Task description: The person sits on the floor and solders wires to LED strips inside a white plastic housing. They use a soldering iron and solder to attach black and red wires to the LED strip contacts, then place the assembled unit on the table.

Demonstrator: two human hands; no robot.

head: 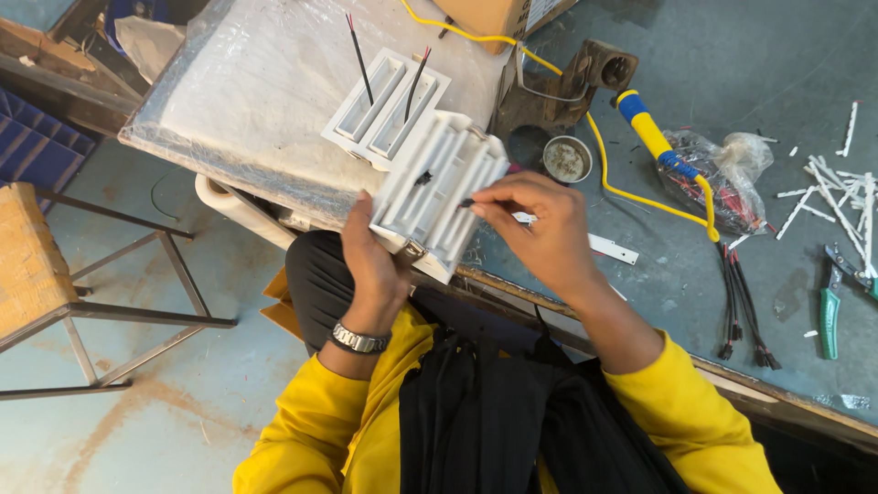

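Observation:
My left hand (375, 265) grips a white slotted plastic housing (439, 187) from below and holds it tilted up in front of me. My right hand (535, 224) pinches a small black wire end (466, 203) against the housing's right-hand slots. A small black part (422, 177) sits in one of the middle slots. A second white housing (384, 110) lies just behind on a plastic-wrapped block, with two thin black wires (359, 57) sticking up out of it.
On the grey bench lie a blue-and-yellow soldering iron (645, 133) with a yellow cord, its metal stand (572, 82), a small round tin (567, 158), a bag of wires (722, 174), loose black wires (736, 306), white offcuts (837, 187) and green-handled pliers (830, 311). A metal-framed stool (55, 274) stands at left.

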